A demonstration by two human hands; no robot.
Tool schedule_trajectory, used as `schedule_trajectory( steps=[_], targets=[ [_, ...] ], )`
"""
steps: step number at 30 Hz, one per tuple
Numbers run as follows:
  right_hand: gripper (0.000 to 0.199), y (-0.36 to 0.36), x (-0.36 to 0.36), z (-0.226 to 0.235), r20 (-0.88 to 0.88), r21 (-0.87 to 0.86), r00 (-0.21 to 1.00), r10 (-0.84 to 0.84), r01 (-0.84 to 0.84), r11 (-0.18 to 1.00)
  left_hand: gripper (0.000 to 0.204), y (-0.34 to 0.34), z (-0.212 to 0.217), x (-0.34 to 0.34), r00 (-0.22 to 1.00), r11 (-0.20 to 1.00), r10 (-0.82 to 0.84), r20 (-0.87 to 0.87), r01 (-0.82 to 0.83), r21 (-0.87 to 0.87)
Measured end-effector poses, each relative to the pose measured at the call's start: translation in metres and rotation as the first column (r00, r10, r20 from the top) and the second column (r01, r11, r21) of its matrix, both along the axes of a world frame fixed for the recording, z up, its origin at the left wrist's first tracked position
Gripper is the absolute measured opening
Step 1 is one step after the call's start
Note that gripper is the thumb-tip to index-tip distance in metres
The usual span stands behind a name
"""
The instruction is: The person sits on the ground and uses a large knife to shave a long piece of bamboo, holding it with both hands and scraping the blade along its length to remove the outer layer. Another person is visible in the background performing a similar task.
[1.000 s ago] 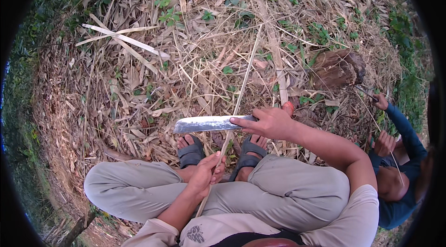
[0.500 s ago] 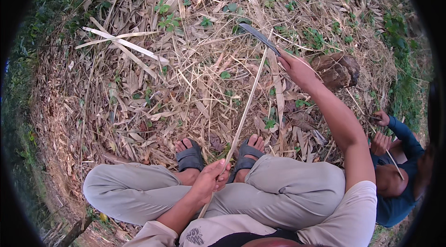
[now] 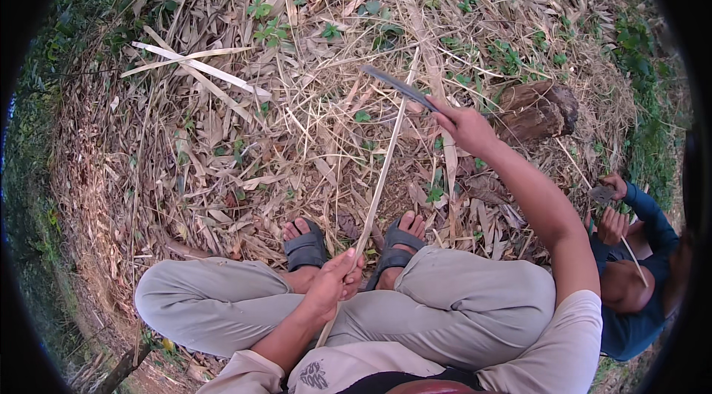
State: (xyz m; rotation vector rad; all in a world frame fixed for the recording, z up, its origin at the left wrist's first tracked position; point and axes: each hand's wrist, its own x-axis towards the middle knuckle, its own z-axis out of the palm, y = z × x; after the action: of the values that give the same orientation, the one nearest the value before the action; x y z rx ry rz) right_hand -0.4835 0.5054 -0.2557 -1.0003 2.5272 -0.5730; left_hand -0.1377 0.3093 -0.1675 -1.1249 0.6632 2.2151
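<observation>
1. The left hand (image 3: 334,283), low and just left of the frame's centre, closes round the pale strip (image 3: 387,164), thumb laid along its upper side and fingers curled beneath. This grip seems meant to steady the strip near its lower end, leaving most of its length free ahead.

2. The strip slants from the person's lap, at the lower centre, up between the two dark sandals (image 3: 305,249) to the upper centre. Having its lower part back against the body probably gives it a firm rest.

3. The right hand (image 3: 467,129), right of centre, is clenched round a knife (image 3: 397,86); its handle is hidden in the fist. The arm reaches well forward, likely to bring the blade to the strip's far part while keeping it away from the left hand and the feet.

4. The blade points to the upper left and crosses the strip near its upper end; whether they touch, I cannot tell.

5. Relative to the fingers: the strip runs through the left fist, emerging above and below it. It passes just left of the right fingers, which hold only the knife.

6. Crossed flat strips (image 3: 196,64) lie on the leaf litter at upper left; a log (image 3: 538,111) lies at right.
</observation>
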Motion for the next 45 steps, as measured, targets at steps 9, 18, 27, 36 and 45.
schedule_trajectory(
  steps=[9, 18, 27, 36, 45],
  targets=[
    [0.047, -0.021, 0.020, 0.010, -0.071, -0.108, 0.986, 0.149, -0.157, 0.982, 0.028, -0.006, 0.011, -0.011, 0.999, 0.998, 0.040, -0.025, -0.041, -0.048],
    [0.044, 0.010, -0.066, 0.014, -0.160, 0.219, 0.974, -0.159, 0.192, 0.956, 0.028, 0.006, 0.006, -0.006, 1.000, 0.999, -0.005, 0.008, 0.005, 0.042],
    [0.046, -0.005, 0.022, 0.019, -0.192, 0.122, 0.958, 0.212, -0.191, 0.974, 0.028, -0.004, 0.007, 0.000, 0.998, 0.996, 0.068, 0.001, -0.068, 0.062],
    [0.044, -0.005, -0.039, 0.007, -0.116, -0.043, 0.964, -0.238, 0.235, 0.971, 0.028, -0.006, 0.018, -0.008, 0.997, 0.994, 0.079, -0.023, -0.078, 0.071],
    [0.044, 0.011, -0.051, -0.005, -0.064, 0.096, 0.948, -0.311, 0.316, 0.944, 0.031, -0.003, 0.013, 0.001, 0.996, 0.984, 0.087, -0.013, -0.084, 0.158]
  ],
)
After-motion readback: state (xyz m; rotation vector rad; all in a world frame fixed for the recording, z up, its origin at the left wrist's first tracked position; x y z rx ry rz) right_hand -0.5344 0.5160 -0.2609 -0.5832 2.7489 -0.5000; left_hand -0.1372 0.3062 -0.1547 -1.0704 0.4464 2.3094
